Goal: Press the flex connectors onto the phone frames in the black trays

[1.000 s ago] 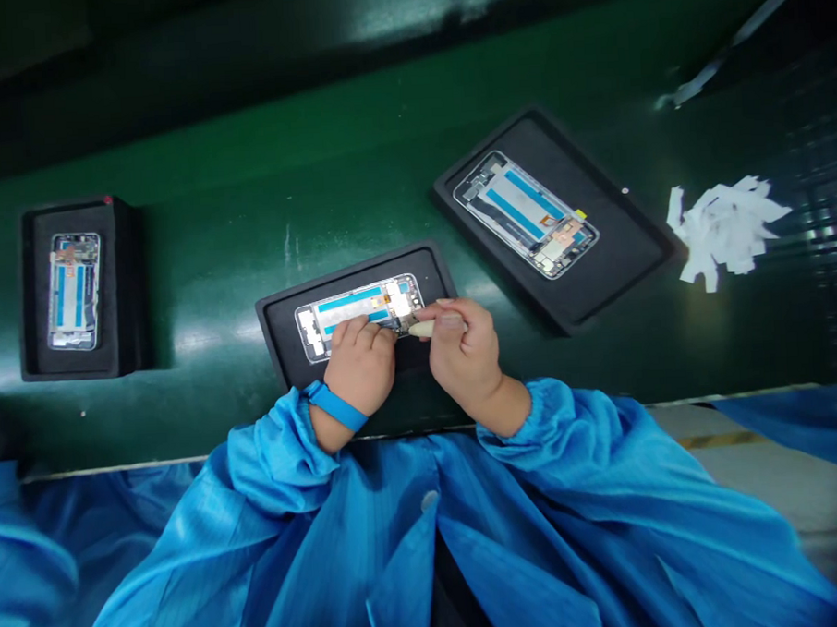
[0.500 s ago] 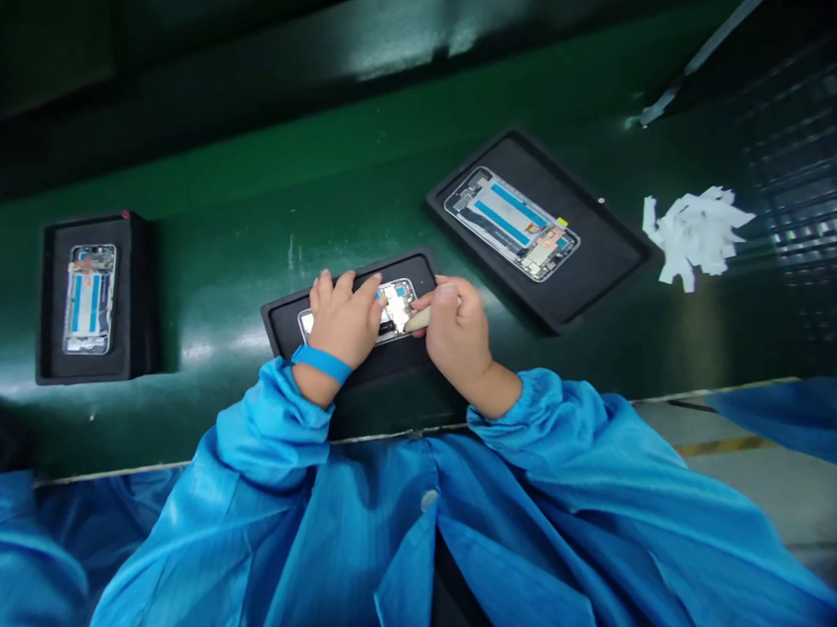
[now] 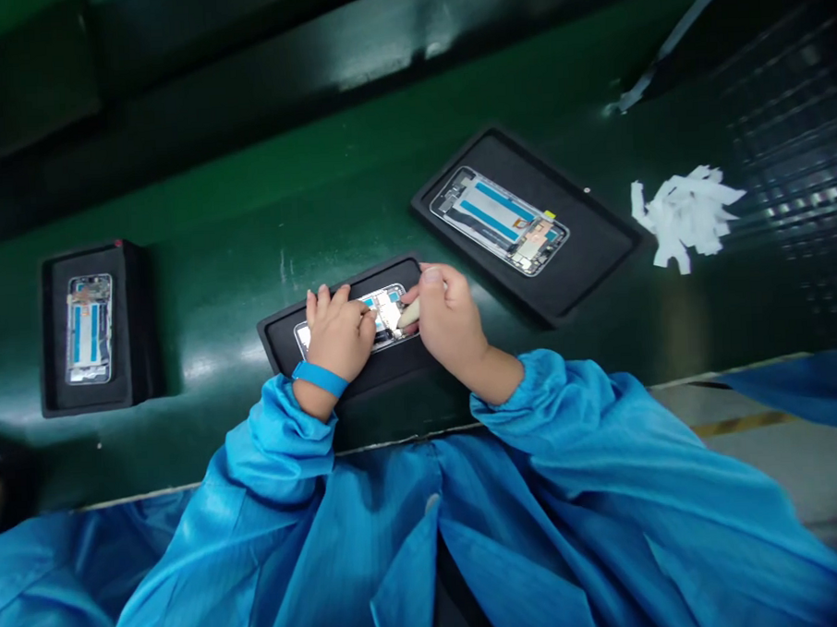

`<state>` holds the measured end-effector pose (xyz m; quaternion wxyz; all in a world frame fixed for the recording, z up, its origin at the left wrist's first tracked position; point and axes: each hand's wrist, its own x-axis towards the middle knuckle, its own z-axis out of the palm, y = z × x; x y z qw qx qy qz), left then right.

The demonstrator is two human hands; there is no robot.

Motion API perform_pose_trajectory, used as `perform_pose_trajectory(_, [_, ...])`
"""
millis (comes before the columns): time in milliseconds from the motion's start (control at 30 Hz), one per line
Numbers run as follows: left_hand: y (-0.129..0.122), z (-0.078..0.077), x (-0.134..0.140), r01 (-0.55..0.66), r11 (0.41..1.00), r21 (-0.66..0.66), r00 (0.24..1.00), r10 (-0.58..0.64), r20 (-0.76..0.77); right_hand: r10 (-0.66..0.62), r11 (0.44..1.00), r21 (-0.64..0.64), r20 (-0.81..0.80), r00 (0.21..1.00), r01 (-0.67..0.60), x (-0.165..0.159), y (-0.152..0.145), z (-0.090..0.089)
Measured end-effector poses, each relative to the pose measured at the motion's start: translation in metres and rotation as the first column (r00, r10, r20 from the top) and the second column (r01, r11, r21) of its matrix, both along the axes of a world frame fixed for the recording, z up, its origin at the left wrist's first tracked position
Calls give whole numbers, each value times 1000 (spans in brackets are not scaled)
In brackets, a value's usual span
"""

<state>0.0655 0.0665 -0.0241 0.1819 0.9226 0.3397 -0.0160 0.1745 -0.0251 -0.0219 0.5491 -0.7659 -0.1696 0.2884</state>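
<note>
An opened phone (image 3: 389, 305) with its inner boards showing lies in a black foam tray (image 3: 281, 331) in front of me. My left hand (image 3: 340, 334) rests flat across the left part of this phone, its fingers stretched toward the tray's far rim, a blue band around the wrist. Beneath that palm, much of the phone is hidden. My right hand (image 3: 450, 323) is closed around a pale, pointed stick (image 3: 410, 314). The stick's tip meets the phone's right part, over a bright metal area; whether it presses there I cannot tell.
Another opened phone (image 3: 499, 219) lies in a larger black tray (image 3: 582, 242) to the right. At the left, one more opened phone (image 3: 90, 328) sits in a black tray (image 3: 54, 352). White paper strips (image 3: 688, 214) are heaped on the green bench (image 3: 213, 230) at far right.
My left hand's fingers have shifted and straightened, showing more of the phone's middle. The right hand keeps the stick on the board. The whole view has turned slightly.
</note>
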Motion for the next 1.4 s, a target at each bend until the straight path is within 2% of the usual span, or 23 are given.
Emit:
perform_pose_trajectory(167, [0, -3, -4, 115, 992, 52, 993, -115, -4, -22, 994, 109, 78, 997, 13, 2, 17, -4])
perform_pose_trajectory(367, [-3, -3, -4, 147, 984, 103, 989, -147, -3, -21, 975, 221, 220, 975, -29, -1, 19, -21])
perform_pose_trajectory(600, [-6, -4, -3, 114, 988, 102, 992, -118, 35, -4, 982, 183, 246, 969, -42, -4, 16, -18])
perform_pose_trajectory(833, [-9, -3, -2, 93, 992, 87, 995, -96, 30, 54, 977, 163, 429, 902, -137, -2, 13, -17])
perform_pose_trajectory(900, [-9, -3, -2, 90, 993, 70, 996, -92, 22, 91, 972, 145, 487, 869, -183, -1, 14, -15])
perform_pose_trajectory(967, [-9, -3, -2, 101, 993, 59, 995, -102, 9, 179, 959, 89, 546, 818, -268, -1, 16, -11])
perform_pose_trajectory(1100, [-7, -6, -4, 125, 991, 40, 992, -125, 9, 424, 875, -87, 612, 668, -475, -3, 28, -6])
perform_pose_trajectory(1167, [-5, -5, -4, 110, 994, 23, 994, -110, 14, 458, 858, -114, 610, 646, -501, -3, 33, -6])
perform_pose_trajectory(1233, [-2, -3, -4, 86, 996, -21, 996, -86, 8, 403, 894, -80, 573, 714, -440, -2, 34, -8])
perform_pose_trajectory(1333, [3, 0, -3, 16, 996, -89, 1000, -15, 7, 173, 982, 4, 394, 903, -190, 0, 32, -10])
perform_pose_trajectory(1400, [5, 0, -2, -34, 994, -100, 999, 36, 20, 26, 998, 51, 275, 961, -42, 0, 29, -12])
